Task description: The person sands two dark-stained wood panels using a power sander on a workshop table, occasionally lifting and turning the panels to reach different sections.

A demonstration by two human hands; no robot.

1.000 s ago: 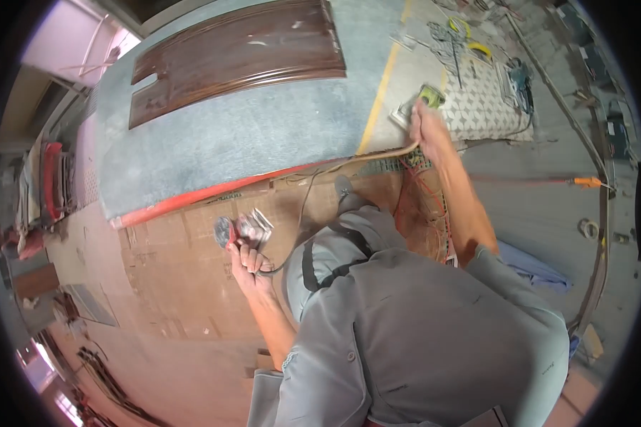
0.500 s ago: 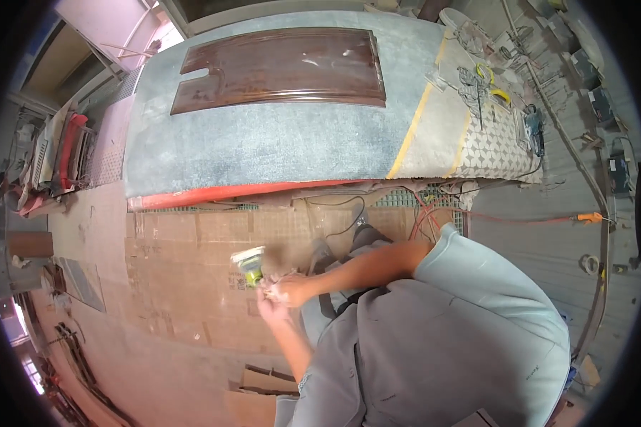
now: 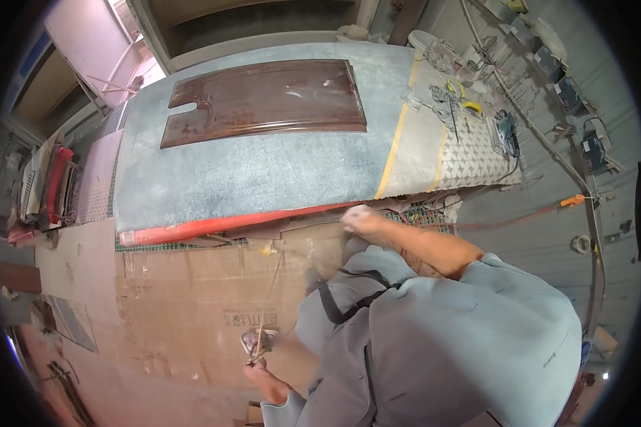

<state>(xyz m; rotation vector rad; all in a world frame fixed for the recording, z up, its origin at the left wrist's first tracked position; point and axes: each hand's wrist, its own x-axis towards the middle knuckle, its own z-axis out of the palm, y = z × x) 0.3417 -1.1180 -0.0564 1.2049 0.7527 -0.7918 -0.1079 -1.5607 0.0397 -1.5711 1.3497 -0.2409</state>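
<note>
Low over the cardboard, my left hand (image 3: 258, 370) has its fingers closed around something beside a rounded, whitish and dark thing (image 3: 255, 343) whose kind I cannot make out. From there a thin, pale strip or stick (image 3: 271, 295) slants up and away, with a small yellowish thing (image 3: 269, 249) near its far end. My right hand (image 3: 361, 218) reaches forward to the red near edge (image 3: 192, 229) of the covered table; motion smears its fingers, and whether they hold anything does not show. On the table's blue-grey cover (image 3: 263, 171) lies a dark brown panel (image 3: 263, 99) with a notch at its left end.
Several tools and a pair of yellow-handled things (image 3: 471, 108) lie at the table's right end. An orange connector (image 3: 572, 201) on a red hose hangs at the right. Cardboard sheets (image 3: 185, 299) cover the floor. Red and pale parts (image 3: 57, 185) are stacked at the left.
My hands were together at a green and white thing and are now far apart. The right one has moved forward to the table edge; the left has moved back. The view has shifted.
</note>
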